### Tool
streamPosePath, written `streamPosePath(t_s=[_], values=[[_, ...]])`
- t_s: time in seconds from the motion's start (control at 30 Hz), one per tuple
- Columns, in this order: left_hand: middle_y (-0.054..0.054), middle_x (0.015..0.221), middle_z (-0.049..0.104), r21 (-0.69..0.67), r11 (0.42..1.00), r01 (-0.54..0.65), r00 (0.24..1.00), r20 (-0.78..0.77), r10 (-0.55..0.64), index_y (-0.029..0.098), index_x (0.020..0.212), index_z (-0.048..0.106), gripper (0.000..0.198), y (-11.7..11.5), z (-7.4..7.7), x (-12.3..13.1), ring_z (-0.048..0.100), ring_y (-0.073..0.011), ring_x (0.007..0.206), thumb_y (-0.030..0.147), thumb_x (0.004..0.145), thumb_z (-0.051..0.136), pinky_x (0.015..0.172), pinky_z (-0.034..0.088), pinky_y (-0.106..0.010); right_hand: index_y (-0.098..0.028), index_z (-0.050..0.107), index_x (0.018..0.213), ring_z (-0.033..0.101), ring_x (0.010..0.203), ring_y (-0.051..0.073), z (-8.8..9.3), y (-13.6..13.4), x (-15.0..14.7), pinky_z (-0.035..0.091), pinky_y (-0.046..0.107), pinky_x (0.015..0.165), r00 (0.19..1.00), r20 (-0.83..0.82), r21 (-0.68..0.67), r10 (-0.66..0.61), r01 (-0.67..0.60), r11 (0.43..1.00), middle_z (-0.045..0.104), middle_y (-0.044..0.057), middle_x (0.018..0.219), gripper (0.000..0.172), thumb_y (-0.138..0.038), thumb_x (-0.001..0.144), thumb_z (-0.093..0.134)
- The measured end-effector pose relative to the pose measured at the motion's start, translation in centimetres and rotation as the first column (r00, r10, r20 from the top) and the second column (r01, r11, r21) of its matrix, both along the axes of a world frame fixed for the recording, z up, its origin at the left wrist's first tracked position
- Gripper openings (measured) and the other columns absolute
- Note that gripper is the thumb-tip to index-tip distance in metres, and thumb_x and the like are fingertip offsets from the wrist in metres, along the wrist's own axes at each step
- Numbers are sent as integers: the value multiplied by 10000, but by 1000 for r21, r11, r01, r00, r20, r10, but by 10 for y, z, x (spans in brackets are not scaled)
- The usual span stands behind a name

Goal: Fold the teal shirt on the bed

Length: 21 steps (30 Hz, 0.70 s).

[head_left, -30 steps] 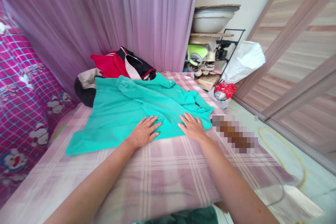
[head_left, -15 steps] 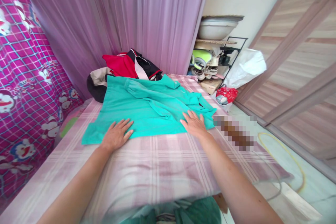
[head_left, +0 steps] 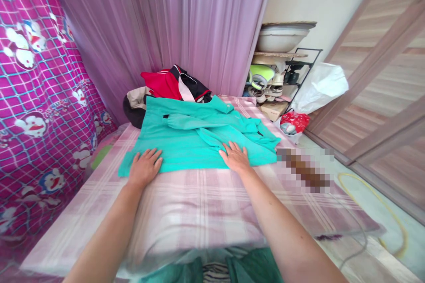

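Observation:
A turquoise long-sleeved shirt (head_left: 186, 141) lies spread sideways on a pink and white plaid cloth (head_left: 199, 203), its collar toward the far right and a sleeve folded across its middle. My left hand (head_left: 145, 167) rests flat on the shirt's near left part, fingers spread, gripping nothing. On the near edge right of centre lies my right hand (head_left: 235, 157), also flat with fingers apart, beside the folded sleeve fabric.
Behind the shirt are red and black clothing (head_left: 162, 84) and a dark, beige-lined item (head_left: 134, 108). A blurred brown object (head_left: 307, 171) lies at the right. A shoe rack (head_left: 299, 70), white bag (head_left: 320, 88) and purple curtain (head_left: 179, 22) stand beyond.
The view has shifted, so most things appear farther right. My right hand has moved left along the shirt's near side. A dark cuff now shows on the folded sleeve.

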<state>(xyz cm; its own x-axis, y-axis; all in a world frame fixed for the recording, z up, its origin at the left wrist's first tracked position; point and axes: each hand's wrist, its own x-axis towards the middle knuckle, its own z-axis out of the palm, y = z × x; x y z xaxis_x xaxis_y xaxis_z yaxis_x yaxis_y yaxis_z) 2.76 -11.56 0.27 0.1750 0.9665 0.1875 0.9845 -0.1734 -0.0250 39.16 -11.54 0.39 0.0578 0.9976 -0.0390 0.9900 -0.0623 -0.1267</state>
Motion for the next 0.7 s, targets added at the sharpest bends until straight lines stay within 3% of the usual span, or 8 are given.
streamPosePath(t_s=[0.13,0.23,0.4,0.53,0.63,0.7], values=[[-63,1570,441,-47,982,-184,982,39,186,268,1483,480,574,-1,-2,-32,358,-305,1468,470,994,256,1172,284,-589,-262,377,1551,242,1505,259,0,-3,-1,187,574,1189,1000,20,19,-17,17,1000,293,85,1643,643,-559,1031,144],[-71,1607,381,-90,973,-210,974,66,217,248,1506,444,596,3,-2,-43,314,-312,1488,478,994,246,1149,344,-554,-258,380,1549,246,1503,256,-2,-2,-2,193,575,1190,999,28,20,-17,16,1000,286,79,1646,640,-554,1031,149],[-76,1626,345,-124,973,-195,977,58,204,238,1530,401,613,6,-3,-42,283,-320,1500,487,987,265,1150,343,-550,-268,375,1548,252,1502,242,-1,-2,1,208,565,1189,999,42,7,-5,5,1000,286,63,1647,622,-549,1033,170],[-122,1612,361,68,980,-185,979,100,178,199,1504,444,619,0,-4,-42,294,-326,1496,477,961,341,1170,309,-543,-275,378,1544,272,1496,232,-2,-13,20,202,560,1189,996,89,27,-12,10,1000,322,65,1633,587,-520,1040,205],[-123,1502,525,218,972,-89,990,125,63,201,1386,586,549,-6,-2,-43,411,-310,1433,444,948,361,1180,306,-520,-266,405,1531,299,1484,233,-8,-24,43,210,553,1185,990,129,94,-64,52,994,370,73,1609,560,-485,1045,233],[-114,1323,674,181,983,-26,990,139,1,203,1239,690,523,-8,0,-43,574,-283,1279,442,955,323,1124,399,-460,-253,440,1511,327,1469,237,-12,-30,56,228,539,1178,985,141,136,-101,82,987,400,82,1592,543,-464,1048,248]])
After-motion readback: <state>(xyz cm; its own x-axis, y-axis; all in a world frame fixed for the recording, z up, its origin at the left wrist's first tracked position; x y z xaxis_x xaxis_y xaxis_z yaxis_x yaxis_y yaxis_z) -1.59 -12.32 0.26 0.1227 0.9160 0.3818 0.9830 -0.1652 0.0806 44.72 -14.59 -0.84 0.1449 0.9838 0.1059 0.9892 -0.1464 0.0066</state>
